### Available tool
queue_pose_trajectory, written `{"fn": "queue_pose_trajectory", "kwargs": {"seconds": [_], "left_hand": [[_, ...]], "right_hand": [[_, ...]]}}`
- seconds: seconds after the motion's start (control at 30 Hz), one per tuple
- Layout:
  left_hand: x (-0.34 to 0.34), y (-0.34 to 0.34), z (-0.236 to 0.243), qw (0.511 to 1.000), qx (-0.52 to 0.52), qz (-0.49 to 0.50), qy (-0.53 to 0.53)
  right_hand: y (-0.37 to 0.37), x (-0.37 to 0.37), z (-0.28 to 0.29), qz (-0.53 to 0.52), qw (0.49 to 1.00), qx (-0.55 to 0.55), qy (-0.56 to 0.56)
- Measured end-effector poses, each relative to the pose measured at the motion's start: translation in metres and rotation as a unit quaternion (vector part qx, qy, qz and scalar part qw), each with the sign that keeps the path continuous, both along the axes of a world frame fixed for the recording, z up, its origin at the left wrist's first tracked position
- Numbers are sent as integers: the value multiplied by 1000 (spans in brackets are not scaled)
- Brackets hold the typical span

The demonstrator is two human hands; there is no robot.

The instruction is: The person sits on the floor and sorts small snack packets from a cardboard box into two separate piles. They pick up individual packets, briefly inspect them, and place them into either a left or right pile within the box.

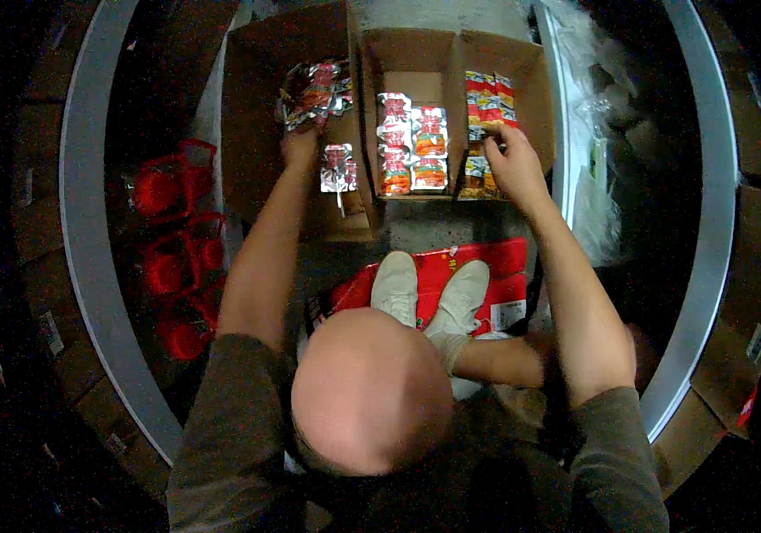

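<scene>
Inside the left cardboard box (256,107), my left hand (302,140) reaches into a loose heap of shiny silver-and-red snack packets (320,87); its fingertips are hidden against the heap. Closer to me in that box lie a few more silver-and-red packets (338,169). My right hand (513,160) is over the right box (531,75), fingers curled at yellow-and-red packets (490,99); what they grip is hidden. Between my hands stands the middle box (411,53), with silver-and-orange packets (395,151) laid in two columns.
Red mesh-like items (163,191) lie at the left. Clear plastic wrap (598,160) is heaped beyond a pale rail at the right. My light shoes (396,289) rest on a flat red printed package (509,275). Brown cartons (736,293) line the right rim.
</scene>
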State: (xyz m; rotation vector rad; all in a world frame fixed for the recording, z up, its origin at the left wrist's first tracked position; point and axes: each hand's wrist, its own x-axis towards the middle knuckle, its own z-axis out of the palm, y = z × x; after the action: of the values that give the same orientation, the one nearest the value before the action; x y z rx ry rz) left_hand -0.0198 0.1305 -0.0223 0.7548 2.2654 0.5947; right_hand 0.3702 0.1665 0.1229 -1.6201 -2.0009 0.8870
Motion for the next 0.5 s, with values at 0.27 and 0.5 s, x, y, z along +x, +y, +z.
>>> {"fn": "queue_pose_trajectory", "kwargs": {"seconds": [0.27,0.5], "left_hand": [[38,-92,180,943,305,-109,-75],[92,-113,335,903,308,-227,-197]], "right_hand": [[-1,-52,88,102,969,-49,219],[-49,-96,170,298,901,-167,267]]}}
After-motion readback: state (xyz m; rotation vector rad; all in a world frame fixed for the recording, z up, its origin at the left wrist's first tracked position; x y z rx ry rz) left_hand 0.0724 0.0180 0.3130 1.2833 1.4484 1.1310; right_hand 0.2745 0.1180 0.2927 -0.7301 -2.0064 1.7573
